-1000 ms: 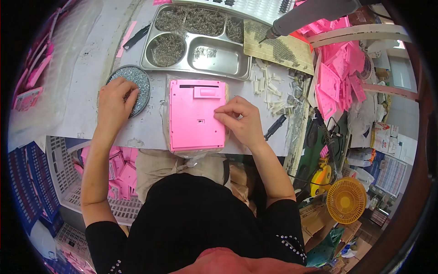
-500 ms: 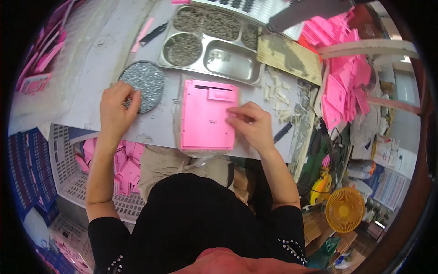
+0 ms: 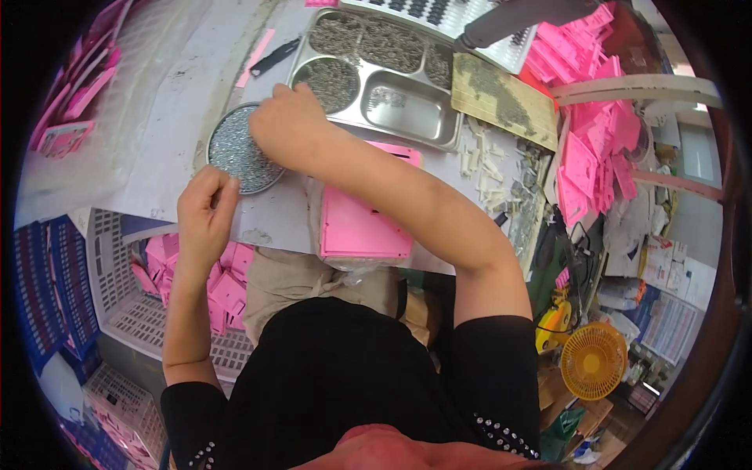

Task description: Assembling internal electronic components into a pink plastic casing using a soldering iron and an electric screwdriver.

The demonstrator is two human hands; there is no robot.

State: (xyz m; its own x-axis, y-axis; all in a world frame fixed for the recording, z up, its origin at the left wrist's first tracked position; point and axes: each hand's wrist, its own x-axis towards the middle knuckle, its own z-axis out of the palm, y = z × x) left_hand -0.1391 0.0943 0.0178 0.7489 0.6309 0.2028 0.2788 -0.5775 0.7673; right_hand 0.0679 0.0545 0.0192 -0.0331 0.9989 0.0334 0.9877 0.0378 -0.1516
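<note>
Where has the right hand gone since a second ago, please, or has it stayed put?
Yes: the right hand crossed leftward from the pink panel to the round dish.

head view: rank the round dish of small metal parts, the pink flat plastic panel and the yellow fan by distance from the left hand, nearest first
1. Round dish of small metal parts, just above the left hand.
2. Pink flat plastic panel, to its right.
3. Yellow fan, far lower right.

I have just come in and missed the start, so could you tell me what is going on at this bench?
A person is working at a bench with bare hands. The right hand reaches across to the round dish of small metal parts, resting at its upper rim. The left hand sits at the dish's lower edge. A flat pink plastic panel lies in front of the person, and a steel compartment tray holds more small parts behind it.
</note>
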